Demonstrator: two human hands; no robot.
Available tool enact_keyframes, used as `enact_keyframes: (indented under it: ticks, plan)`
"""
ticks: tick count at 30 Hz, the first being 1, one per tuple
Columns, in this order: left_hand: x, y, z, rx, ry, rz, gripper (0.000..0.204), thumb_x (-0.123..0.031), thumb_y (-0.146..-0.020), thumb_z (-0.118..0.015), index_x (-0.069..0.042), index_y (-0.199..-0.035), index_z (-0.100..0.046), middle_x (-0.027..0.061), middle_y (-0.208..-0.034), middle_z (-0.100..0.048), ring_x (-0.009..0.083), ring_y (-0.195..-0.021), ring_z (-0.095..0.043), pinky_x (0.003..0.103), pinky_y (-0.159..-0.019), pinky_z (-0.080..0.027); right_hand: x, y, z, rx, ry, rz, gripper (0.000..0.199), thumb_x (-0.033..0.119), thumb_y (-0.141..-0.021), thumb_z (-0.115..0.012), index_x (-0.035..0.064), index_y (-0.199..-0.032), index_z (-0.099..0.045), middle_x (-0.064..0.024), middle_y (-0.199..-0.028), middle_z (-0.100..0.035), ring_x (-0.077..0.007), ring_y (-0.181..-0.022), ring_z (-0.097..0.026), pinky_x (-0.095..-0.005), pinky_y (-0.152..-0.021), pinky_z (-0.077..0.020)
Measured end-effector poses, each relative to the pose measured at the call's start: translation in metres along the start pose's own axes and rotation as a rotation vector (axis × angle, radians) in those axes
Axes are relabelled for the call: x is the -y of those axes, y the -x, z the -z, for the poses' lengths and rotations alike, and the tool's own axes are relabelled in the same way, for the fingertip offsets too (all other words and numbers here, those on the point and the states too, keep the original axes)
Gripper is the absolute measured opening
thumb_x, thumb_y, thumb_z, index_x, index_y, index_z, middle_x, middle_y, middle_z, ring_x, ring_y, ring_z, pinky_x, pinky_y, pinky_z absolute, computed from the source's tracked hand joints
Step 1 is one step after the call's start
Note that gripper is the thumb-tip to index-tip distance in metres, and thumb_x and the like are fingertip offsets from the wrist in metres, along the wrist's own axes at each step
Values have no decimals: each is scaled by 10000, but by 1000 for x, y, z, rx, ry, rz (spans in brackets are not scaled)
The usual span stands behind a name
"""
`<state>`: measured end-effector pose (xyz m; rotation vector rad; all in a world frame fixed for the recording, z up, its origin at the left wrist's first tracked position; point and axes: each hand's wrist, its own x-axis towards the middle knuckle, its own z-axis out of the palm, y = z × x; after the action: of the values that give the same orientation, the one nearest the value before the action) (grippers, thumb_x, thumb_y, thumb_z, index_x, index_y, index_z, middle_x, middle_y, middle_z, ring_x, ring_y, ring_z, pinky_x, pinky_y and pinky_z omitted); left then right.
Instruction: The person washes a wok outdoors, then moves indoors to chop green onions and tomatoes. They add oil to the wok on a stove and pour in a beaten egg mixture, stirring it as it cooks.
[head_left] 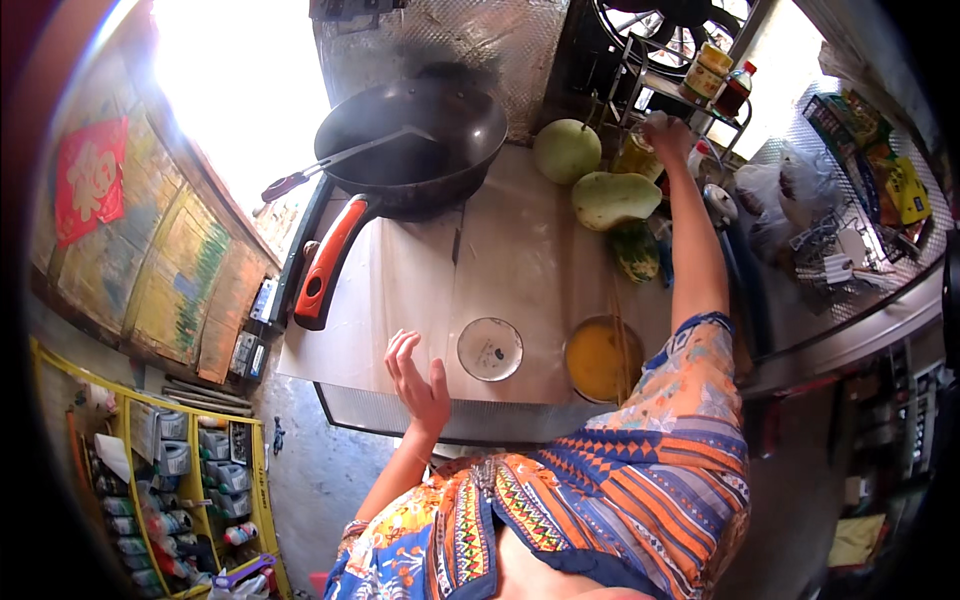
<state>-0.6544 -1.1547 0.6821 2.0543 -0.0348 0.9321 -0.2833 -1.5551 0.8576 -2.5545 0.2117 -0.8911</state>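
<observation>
Pale desk (400, 290) fills the middle; clock read from its centre, 12 at top. Black wok (440, 165) at 11, orange-and-black handle pointing to 7; no food seen in it, only a long-handled spatula (365, 152) lying across. Judged from that, preparation side well on, pan side not yet begun. Metal rack (668, 88) between 1 and 2, bottles and jars on it. Round pale-green gourd (567, 153) at 1, longer light-green gourd (614, 200) at 2, dark-green mottled squash (633, 250) just below that toward 3; peeling or cutting can't be confirmed. Bowl (569, 370) at 4 holds yellow liquid, probably beaten egg; mixing looks done, pouring left. White bowl (490, 349) at 6, nothing made out inside but a printed mark. Left hand (414, 382) at 7, near the white bowl but apart: fingers loosely spread, thumb well away, nothing held. Right hand (666, 133) between 1 and 2, arm stretched out, fingers bunched at or just above a jar (637, 158) beside the round gourd; too small to tell how closed, or whether it grips the jar. Thinnest item: chopsticks (620, 345), laid across the yellow liquid's bowl.
</observation>
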Motion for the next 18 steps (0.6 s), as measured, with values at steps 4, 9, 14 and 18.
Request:
enact_keyframes:
  ticks: [4, 9, 14, 18]
  plan:
    - [-2, 0, 4, 6, 100, -20, 397, -129, -791, -544, 25, -1151, -483, 195, -1175, -496, 372, -1167, -429, 454, -1016, -309, 35, 15, 76, -112, -237, 215, 466, 337, -687, -768, 0, -982, -638, -110, -806, -684, -215, -766, -669, -316, -663, -502]
    - [-14, -2, 13, 24, 74, -156, 570, -143, -681, -647, -13, -1206, -464, 192, -1232, -461, 384, -1188, -395, 478, -1029, -295, 95, 56, 168, -122, -463, 462, 409, 318, -740, -765, 38, -1010, -638, 23, -626, -597, -47, -541, -535, -211, -524, -420]
    - [-98, -69, 35, 175, 242, -433, 763, -174, -626, -766, -45, -1294, -421, 201, -1336, -425, 388, -1278, -336, 485, -1044, -287, 160, 145, 229, 193, -889, 464, 299, 146, -800, -702, 25, -1061, -623, 11, -833, -659, -52, -733, -605, -203, -681, -495]
    - [-136, -95, 61, 391, 493, -291, 914, -197, -586, -827, -40, -1350, -351, 183, -1303, -461, 332, -1231, -424, 422, -1020, -341, 188, 220, 235, 479, -1138, 420, 442, 118, -768, -717, -4, -1167, -571, -56, -1105, -617, -111, -999, -576, -257, -855, -472]
